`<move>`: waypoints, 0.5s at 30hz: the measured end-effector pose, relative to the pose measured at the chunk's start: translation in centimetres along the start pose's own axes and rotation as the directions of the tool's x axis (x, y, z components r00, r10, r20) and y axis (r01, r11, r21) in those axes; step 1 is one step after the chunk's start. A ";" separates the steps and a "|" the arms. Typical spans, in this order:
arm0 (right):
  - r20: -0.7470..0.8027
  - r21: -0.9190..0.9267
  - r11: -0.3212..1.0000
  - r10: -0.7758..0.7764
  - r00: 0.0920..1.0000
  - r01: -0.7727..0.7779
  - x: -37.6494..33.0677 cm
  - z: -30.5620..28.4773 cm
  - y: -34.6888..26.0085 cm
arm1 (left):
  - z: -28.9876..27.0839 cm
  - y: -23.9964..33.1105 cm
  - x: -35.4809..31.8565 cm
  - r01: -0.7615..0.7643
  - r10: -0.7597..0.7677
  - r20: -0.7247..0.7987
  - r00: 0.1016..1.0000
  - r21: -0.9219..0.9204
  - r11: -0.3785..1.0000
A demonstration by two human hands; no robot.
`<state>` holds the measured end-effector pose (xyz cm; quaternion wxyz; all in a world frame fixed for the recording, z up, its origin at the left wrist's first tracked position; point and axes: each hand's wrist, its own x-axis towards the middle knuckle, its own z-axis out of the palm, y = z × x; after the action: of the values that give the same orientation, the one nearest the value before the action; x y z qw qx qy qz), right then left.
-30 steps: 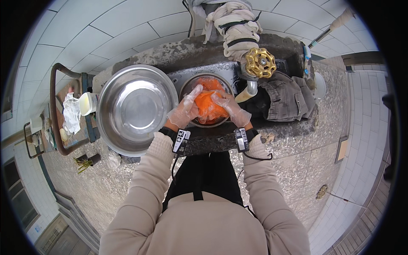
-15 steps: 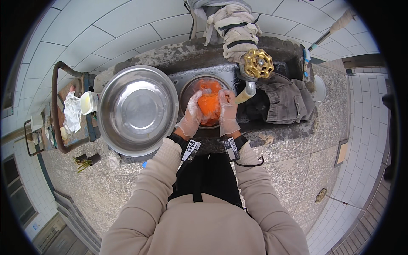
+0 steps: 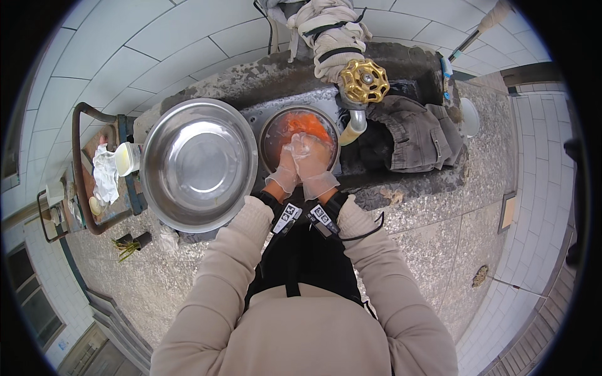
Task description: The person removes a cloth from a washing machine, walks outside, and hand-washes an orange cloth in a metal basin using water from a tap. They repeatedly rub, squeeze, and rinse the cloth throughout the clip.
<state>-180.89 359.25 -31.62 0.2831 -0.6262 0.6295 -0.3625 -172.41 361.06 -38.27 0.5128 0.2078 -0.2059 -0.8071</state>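
Observation:
An orange cloth [image 3: 307, 124] lies wet in cloudy water in a small round metal basin [image 3: 266, 156], which stands in the stone sink. Both hands wear thin clear plastic gloves. My left hand [image 3: 286, 169] and my right hand [image 3: 313, 156] are pressed together over the near part of the basin, fingers closed on the near end of the cloth. The rest of the cloth spreads beyond my fingertips toward the far rim. What lies between my palms is hidden.
A large metal bowl [image 3: 246, 182] stands at the left on the sink's edge. A tap with a brass wheel handle [image 3: 364, 81] and cloth-wrapped pipe reaches in from the far side. Dark grey clothing [image 3: 417, 135] lies at the sink's right. A soap box [image 3: 127, 159] sits far left.
My hands have come together and moved nearer to me. The orange cloth, held up between them before, is now lower, with its far part spread in the basin.

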 end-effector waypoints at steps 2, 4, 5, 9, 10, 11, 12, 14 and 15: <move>-0.077 0.237 0.923 0.328 0.941 -0.302 0.0 0.3 0.1 | 0.0 -0.2 -0.2 -0.015 0.267 -0.110 0.957 0.905 0.426; -0.092 0.136 0.975 0.189 0.978 -0.176 0.1 0.6 0.2 | 0.4 0.0 -0.6 0.048 0.053 -0.210 0.976 0.447 0.893; -0.068 0.044 0.997 0.073 0.995 -0.070 0.3 0.7 0.4 | 0.4 0.5 -0.6 0.121 -0.129 -0.077 0.989 -0.094 0.988; 0.077 0.532 0.766 0.382 0.921 -0.362 0.0 1.6 1.1 | 1.1 2.7 -0.7 0.275 -0.361 -0.214 0.908 -0.346 0.897; 0.105 0.768 0.513 0.489 0.866 -0.383 0.0 1.7 1.4 | 1.4 3.1 -0.5 0.276 -0.355 -0.202 0.913 -0.337 0.900; -0.002 0.482 0.807 0.392 0.920 -0.343 -0.3 2.2 1.5 | 1.7 3.3 -0.4 0.282 -0.354 -0.185 0.917 -0.329 0.902; -0.123 0.109 0.980 0.179 0.976 -0.166 -0.3 2.4 1.9 | 1.9 3.3 -0.1 0.283 -0.349 -0.165 0.923 -0.324 0.903; -0.066 0.326 0.929 0.206 0.976 -0.174 -0.8 2.8 2.6 | 2.5 3.0 -0.2 0.297 -0.367 -0.239 0.899 -0.285 0.911; -0.016 0.422 0.876 0.263 0.965 -0.232 -0.3 2.6 3.4 | 2.7 2.8 -0.1 0.280 -0.224 -0.395 0.891 0.090 0.956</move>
<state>-180.71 359.15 -35.89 0.4311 -0.4523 0.6221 -0.4717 -171.76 360.33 -34.50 0.4173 0.4219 -0.1319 -0.7940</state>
